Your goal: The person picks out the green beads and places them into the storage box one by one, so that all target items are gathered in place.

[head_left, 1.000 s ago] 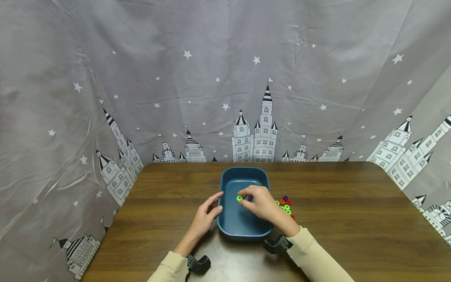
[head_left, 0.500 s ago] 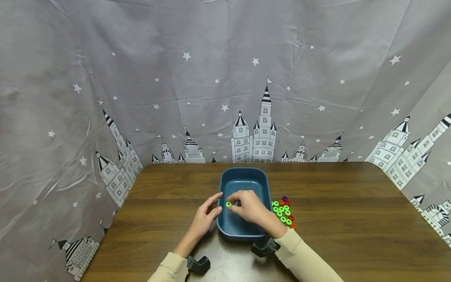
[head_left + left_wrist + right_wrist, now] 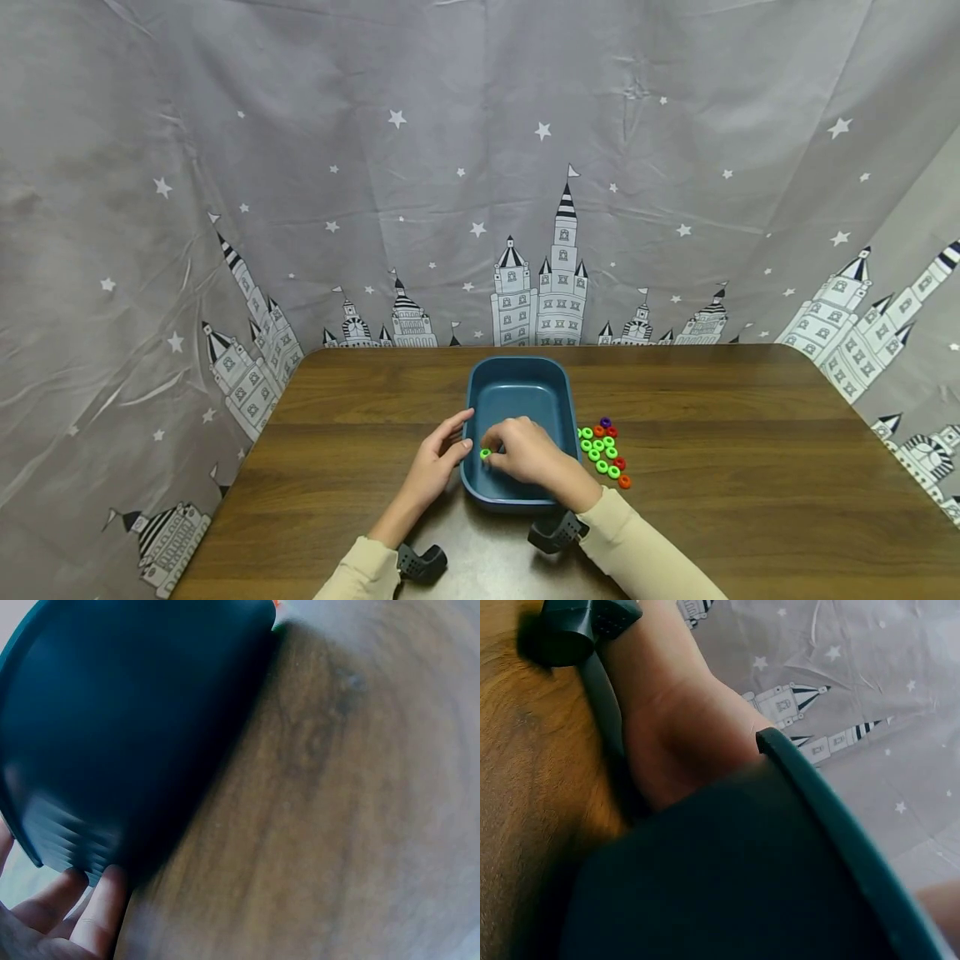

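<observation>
A dark blue rectangular bin stands on the wooden table. Inside it, low over the floor near the left wall, my right hand pinches a small green ring-shaped bead between thumb and fingertips. My left hand stays at the bin's left side, fingers relaxed, the thumb close to the rim. In the left wrist view, fingers touch the bin's outer wall. The right wrist view shows the palm past the bin wall, which hides the right fingers.
Several green beads lie loose on the table, right beside the bin. Red beads, an orange bead and a purple bead lie among them. A grey curtain with castles and stars hangs behind.
My right hand has moved left and toward me inside the bin, then lower, carrying the green bead. More loose beads show on the right. The left hand has stayed in place.
</observation>
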